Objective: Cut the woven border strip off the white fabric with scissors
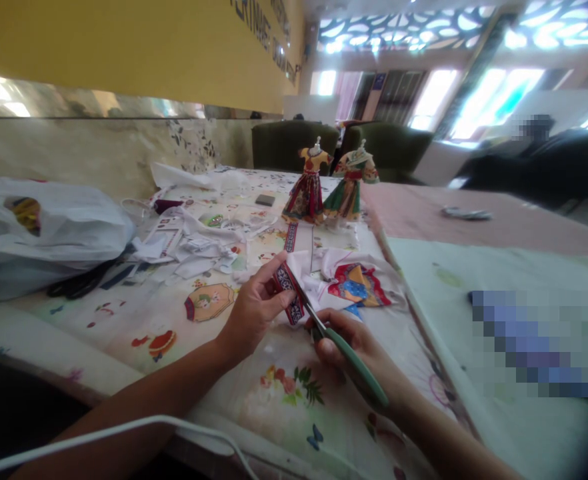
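Note:
My left hand (259,303) pinches a strip of patterned trim (288,290), dark with white motifs and red edges, joined to white cloth (301,261). In my right hand (351,340) is a pair of scissors (357,370) with green handles. Their blades lie along the trim's right edge, over the white cloth; whether they are fully closed I cannot make out. Just right of the blades lies a bundle of white fabric with a red, yellow and blue printed piece (358,285). Beyond my hands another length of the same trim (291,237) rests on the table.
Two small dressed mannequins (308,183) stand at the back. To the left are a white plastic bag (44,233), paper and cloth scraps (194,253), and a cut printed piece (209,301). A white cable (164,420) crosses the near left. A second table surface (439,273) adjoins on the right.

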Tool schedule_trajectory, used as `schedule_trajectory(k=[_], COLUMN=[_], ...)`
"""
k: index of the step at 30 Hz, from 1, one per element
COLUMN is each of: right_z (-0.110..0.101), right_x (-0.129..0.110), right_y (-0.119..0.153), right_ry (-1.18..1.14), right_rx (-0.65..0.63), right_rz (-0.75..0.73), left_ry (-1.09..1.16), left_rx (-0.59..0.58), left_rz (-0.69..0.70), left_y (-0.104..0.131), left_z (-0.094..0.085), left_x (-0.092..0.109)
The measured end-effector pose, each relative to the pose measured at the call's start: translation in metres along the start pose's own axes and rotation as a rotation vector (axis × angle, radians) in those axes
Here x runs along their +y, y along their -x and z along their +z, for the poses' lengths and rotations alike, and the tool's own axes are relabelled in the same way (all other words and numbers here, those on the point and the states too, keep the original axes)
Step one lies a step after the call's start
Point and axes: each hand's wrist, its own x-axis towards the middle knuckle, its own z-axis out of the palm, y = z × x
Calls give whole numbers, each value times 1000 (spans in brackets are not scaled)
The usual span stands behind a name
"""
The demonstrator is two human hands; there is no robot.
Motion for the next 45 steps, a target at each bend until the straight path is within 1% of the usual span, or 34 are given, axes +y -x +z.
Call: schedule_trajectory(k=[10,14,19,25,30,37,45], right_z=[1,3,3,1,0,0,1], right_x=[4,4,5,3,3,2,6], right_y=[1,1,-1,-1,0,1,0], right_ry=[-19,-30,-10,24,36,19,-26], right_rx=[23,39,20,-10,-6,13,-7], right_rz=[9,11,-10,-44,-53,-21,-10], left_ry=[3,21,43,-14,-8,-2,-13], left_rx=[-1,20,46,26,8,-5,3], left_rz=[-3,1,10,38,26,31,20], left_y=[-1,-1,-2,-2,-3,-2,-1], left_z=[0,0,1,2,0,0,1], left_x=[0,0,1,2,-1,-3,0])
